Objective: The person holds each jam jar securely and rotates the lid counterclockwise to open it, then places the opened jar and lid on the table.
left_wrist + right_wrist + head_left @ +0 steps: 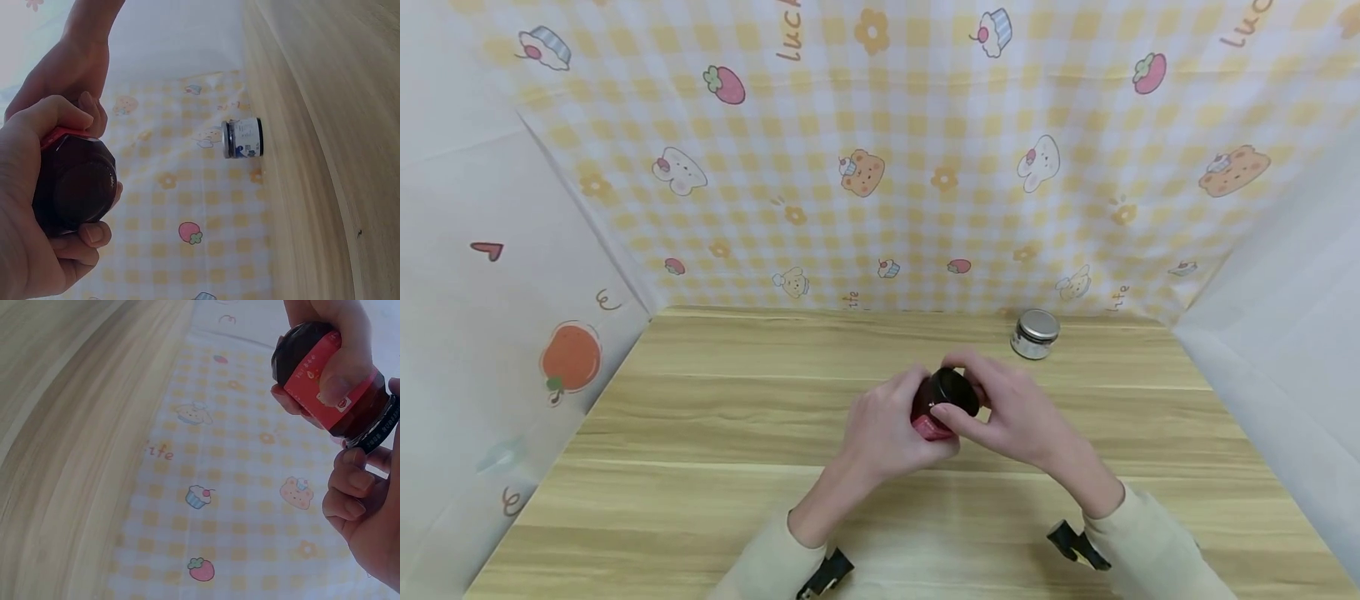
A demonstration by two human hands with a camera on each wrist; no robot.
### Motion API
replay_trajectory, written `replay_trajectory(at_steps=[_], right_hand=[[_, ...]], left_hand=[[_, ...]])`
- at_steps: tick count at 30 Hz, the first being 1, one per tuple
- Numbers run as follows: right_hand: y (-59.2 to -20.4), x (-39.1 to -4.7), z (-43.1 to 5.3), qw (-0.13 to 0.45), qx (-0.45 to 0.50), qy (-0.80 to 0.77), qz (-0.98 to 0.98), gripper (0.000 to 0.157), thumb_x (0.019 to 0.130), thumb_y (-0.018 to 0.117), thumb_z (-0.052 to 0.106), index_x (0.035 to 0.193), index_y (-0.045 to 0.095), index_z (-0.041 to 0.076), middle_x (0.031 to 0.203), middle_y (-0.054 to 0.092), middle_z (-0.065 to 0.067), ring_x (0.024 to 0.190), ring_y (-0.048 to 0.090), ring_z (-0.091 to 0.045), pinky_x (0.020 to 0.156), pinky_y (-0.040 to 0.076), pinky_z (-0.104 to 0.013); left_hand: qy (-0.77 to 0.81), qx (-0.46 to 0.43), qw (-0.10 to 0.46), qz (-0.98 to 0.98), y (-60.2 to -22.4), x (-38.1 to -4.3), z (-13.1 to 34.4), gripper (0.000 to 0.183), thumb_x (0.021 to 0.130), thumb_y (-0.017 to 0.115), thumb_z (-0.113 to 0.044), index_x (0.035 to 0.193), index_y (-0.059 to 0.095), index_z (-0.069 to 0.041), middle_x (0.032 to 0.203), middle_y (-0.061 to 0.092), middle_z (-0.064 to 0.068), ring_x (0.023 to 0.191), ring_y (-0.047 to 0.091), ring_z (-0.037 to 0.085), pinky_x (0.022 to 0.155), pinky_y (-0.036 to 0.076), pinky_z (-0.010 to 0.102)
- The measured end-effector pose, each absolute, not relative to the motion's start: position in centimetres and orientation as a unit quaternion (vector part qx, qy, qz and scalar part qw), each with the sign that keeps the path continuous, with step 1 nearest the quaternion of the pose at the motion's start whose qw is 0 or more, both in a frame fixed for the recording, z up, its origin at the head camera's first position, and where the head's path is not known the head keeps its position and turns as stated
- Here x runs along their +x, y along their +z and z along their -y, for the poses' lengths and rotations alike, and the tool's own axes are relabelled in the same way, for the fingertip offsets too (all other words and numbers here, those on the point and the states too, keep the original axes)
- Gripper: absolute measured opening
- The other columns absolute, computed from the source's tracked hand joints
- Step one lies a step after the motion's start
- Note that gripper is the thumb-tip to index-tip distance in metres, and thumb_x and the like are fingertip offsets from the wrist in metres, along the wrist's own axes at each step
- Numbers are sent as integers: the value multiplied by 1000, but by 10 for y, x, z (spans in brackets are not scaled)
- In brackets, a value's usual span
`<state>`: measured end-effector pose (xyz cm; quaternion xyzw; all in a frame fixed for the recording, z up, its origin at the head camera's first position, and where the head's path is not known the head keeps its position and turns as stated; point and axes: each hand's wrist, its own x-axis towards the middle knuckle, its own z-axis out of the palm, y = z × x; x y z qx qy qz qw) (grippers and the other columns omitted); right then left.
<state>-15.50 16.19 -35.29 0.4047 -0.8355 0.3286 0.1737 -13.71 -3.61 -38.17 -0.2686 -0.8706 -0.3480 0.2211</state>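
Note:
A dark glass jar with a red label (322, 378) is held tilted above the table, in front of the body. My left hand (880, 429) grips it around its body, thumb across the label in the right wrist view. At the jar's mouth is a black lid (957, 392), which my right hand (1011, 408) holds by its rim between thumb and fingers. The left wrist view shows the dark jar bottom (81, 187) with the left fingers wrapped around it. Whether the lid is loose, I cannot tell.
A small jar with a silver lid (1036, 333) stands upright near the back of the wooden table (722, 442), right of centre. Behind the table hangs a yellow checked cloth (910, 225). White sheets (490, 317) close off both sides.

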Motion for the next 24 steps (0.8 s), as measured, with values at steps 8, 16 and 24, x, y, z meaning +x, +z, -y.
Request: replay_trajectory(at_steps=[8,16,24], right_hand=[[-355,-153,-164,156,427,345,821,33,96,68,36,117,57,13,82,58,10,64,52,-1,56,45,-16],[-353,-151,-165,152,440,343,816,40,97,67,41,120,57,11,90,61,8,70,56,-2,61,48,-16],[-353,-151,-165,161,452,343,807,46,99,59,50,120,57,9,90,62,6,71,56,-2,62,50,-19]], left_hand=[[-349,-290,190,870,-381,-136,39,44,65,82,-31,100,60,-16,73,55,-10,59,50,4,49,40,19],[-372,-301,168,862,-381,-134,41,44,66,84,-31,100,59,-16,73,56,-10,61,51,4,50,42,18],[-386,-317,163,851,-382,-134,41,45,67,85,-29,101,60,-16,79,60,-9,66,55,4,54,45,17]])
